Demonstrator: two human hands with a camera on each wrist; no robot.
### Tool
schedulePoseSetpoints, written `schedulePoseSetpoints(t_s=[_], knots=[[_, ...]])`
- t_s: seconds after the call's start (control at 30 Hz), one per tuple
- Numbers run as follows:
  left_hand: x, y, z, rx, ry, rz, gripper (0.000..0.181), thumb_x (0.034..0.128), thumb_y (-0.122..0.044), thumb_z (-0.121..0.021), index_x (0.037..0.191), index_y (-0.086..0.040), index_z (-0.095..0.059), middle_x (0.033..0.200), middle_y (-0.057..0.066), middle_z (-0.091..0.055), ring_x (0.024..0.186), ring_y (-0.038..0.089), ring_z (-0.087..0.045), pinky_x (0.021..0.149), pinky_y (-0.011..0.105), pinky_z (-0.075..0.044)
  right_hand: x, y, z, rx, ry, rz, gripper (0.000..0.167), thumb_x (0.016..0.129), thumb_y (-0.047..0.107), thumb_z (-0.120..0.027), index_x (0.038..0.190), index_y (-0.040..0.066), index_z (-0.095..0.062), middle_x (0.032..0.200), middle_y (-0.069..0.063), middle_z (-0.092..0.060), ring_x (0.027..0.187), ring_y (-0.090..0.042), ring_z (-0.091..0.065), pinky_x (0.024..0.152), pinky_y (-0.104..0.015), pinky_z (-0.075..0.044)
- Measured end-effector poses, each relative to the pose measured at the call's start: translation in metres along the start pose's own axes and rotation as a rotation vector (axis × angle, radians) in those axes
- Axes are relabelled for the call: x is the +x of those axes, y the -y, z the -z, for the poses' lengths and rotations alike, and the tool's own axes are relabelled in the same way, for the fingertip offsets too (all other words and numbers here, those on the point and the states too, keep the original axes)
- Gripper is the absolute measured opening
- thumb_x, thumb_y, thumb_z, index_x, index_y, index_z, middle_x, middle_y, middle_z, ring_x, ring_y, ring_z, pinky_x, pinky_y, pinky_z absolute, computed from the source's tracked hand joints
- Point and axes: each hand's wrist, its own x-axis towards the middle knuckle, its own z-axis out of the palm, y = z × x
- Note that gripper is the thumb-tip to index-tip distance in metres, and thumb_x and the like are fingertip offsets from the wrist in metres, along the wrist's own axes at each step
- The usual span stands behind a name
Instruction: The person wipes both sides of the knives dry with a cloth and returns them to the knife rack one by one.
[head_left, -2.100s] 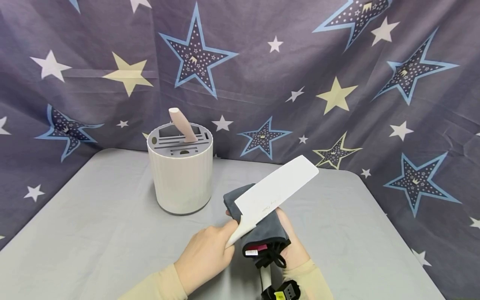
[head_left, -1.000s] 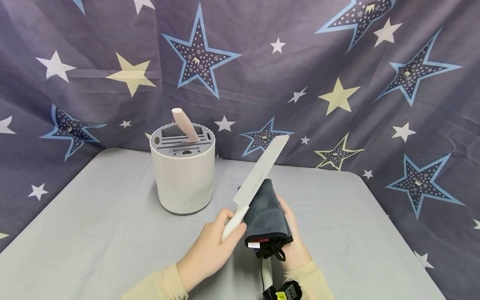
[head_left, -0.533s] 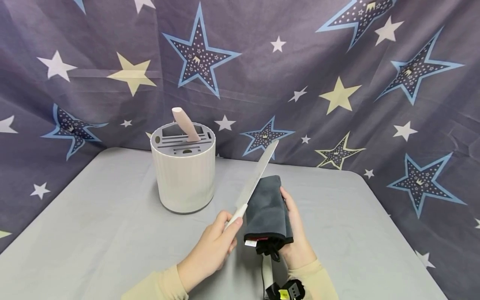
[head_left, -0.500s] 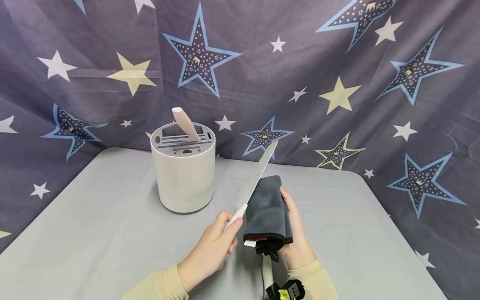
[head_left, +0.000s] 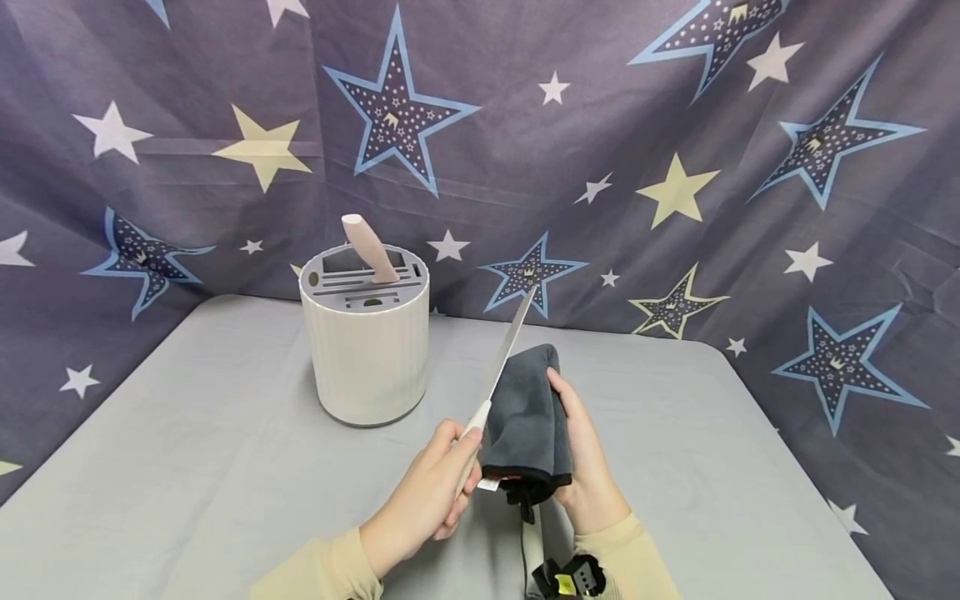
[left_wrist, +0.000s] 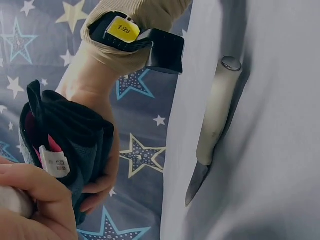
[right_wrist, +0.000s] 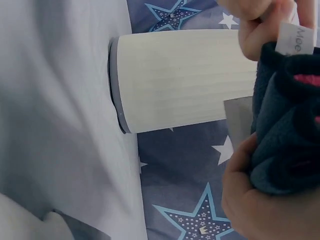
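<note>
My left hand point(head_left: 423, 496) grips the pale handle point(head_left: 477, 421) of a broad-bladed knife. Its blade point(head_left: 510, 343) points up and away, seen nearly edge-on in the head view, beside the left side of a folded dark grey cloth point(head_left: 523, 417). That cloth, with black edging and a white tag point(left_wrist: 56, 162), is held by my right hand point(head_left: 588, 467), fingers curled round its far side. The right wrist view shows part of the blade point(right_wrist: 241, 117) behind the cloth point(right_wrist: 285, 130); whether the two touch is unclear.
A white ribbed knife block point(head_left: 367, 358) stands at the left, a pink handle point(head_left: 370, 248) slanting out of its slotted top. A smaller knife with a cream handle point(left_wrist: 217, 112) lies on the grey-covered table point(head_left: 187, 467). Star-patterned fabric point(head_left: 480, 150) hangs behind.
The broad blade has turned from showing its flat face to nearly edge-on, its tip moving left. The cloth has become more upright, and lately both it and my right hand have shifted slightly left.
</note>
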Motion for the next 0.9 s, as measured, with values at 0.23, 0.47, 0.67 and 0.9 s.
schedulePoseSetpoints(t_s=[0.23, 0.47, 0.67, 0.9], knots=[[0.007, 0.002, 0.001, 0.055, -0.097, -0.050, 0.037, 0.1067, -0.040, -0.038, 0.101, -0.004, -0.042, 0.067, 0.002, -0.049, 0.040, 0.011, -0.039, 0.033, 0.024, -0.032, 0.003, 0.000, -0.002, -0.078, -0.045, 0.023, 0.049, 0.101, 0.050, -0.045, 0.136, 0.015, -0.044, 0.101, 0.002, -0.061, 0.083, -0.011, -0.062, 0.076, -0.026, -0.053], [0.011, 0.004, -0.002, 0.112, -0.184, -0.097, 0.034, 0.1058, -0.039, -0.042, 0.095, -0.006, -0.046, 0.074, 0.005, -0.052, 0.058, 0.014, -0.045, 0.052, 0.026, -0.039, 0.007, -0.007, -0.007, -0.212, -0.082, 0.116, 0.043, 0.102, 0.043, -0.047, 0.130, 0.011, -0.044, 0.100, 0.000, -0.060, 0.082, -0.013, -0.061, 0.075, -0.027, -0.053], [0.012, 0.006, -0.003, 0.214, -0.207, -0.111, 0.033, 0.1062, -0.040, -0.040, 0.098, -0.009, -0.049, 0.077, 0.005, -0.051, 0.071, 0.017, -0.051, 0.065, 0.031, -0.044, 0.009, -0.014, -0.013, -0.278, -0.122, 0.174, 0.036, 0.101, 0.043, -0.051, 0.119, 0.012, -0.045, 0.094, 0.000, -0.058, 0.075, -0.013, -0.060, 0.068, -0.028, -0.051], [0.012, 0.008, -0.006, 0.216, -0.201, -0.095, 0.034, 0.1056, -0.043, -0.040, 0.103, -0.011, -0.049, 0.074, 0.006, -0.048, 0.064, 0.018, -0.051, 0.061, 0.034, -0.045, 0.011, -0.019, -0.020, -0.341, -0.166, 0.203, 0.044, 0.100, 0.043, -0.052, 0.129, 0.010, -0.043, 0.095, -0.001, -0.058, 0.075, -0.012, -0.060, 0.069, -0.028, -0.052]])
